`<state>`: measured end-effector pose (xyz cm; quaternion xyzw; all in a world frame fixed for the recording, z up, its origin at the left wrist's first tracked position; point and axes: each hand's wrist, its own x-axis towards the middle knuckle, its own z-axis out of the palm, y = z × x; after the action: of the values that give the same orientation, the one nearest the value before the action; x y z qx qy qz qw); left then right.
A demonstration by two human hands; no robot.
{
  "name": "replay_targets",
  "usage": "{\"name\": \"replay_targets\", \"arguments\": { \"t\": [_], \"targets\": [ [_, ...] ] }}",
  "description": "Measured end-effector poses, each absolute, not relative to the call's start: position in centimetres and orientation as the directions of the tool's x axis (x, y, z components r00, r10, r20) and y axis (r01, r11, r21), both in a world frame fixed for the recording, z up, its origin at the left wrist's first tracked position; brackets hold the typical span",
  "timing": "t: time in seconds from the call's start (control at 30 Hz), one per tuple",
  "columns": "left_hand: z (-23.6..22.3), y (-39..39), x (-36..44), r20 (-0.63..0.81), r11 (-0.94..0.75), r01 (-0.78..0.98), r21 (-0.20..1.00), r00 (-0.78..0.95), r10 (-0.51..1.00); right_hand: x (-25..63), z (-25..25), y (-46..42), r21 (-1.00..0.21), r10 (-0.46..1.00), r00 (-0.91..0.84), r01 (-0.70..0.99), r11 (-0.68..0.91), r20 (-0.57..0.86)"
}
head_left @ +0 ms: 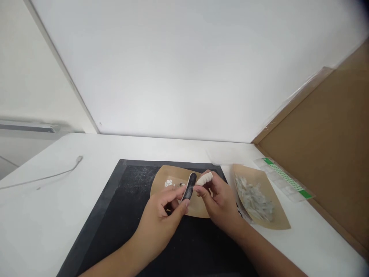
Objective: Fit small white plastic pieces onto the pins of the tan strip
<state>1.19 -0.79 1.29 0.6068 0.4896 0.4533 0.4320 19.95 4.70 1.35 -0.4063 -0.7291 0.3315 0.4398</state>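
My left hand (161, 215) pinches a short black nail file (190, 187) with a rounded end and a pale edge, holding it tilted upward. Facing it from the right, my right hand (220, 200) has thumb and index finger closed together against the file's dark face. A white finger cot (205, 179) covers the index fingertip. Whatever small thing lies in that pinch is too small to make out. Beneath both hands is a brown paper tray (160, 177), with small white pieces (168, 182) in its left part.
A black mat (127, 215) lies under the work. To the right, a second brown paper tray (278, 204) holds a heap of translucent whitish pieces (255, 198). Beyond it lies a clear packet with a green strip (285, 179). A white cable (66, 170) crosses the table's left side; a cardboard panel (323, 154) stands right.
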Motion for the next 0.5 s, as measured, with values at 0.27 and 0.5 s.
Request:
{"name": "replay_targets", "arguments": {
  "t": [0.27, 0.5],
  "targets": [
    [1.1, -1.0, 1.2, 0.177, -0.197, 0.300, 0.933, 0.093, 0.980, 20.8, 2.4, 4.8, -0.706, 0.797, -0.367, 0.377, 0.599, 0.480],
    [1.4, -1.2, 1.1, 0.177, -0.194, 0.268, 0.944, 0.087, 0.980, 21.0, 2.6, 4.6, -0.540, 0.705, -0.402, 0.456, 0.708, 0.585]
  ]
}}
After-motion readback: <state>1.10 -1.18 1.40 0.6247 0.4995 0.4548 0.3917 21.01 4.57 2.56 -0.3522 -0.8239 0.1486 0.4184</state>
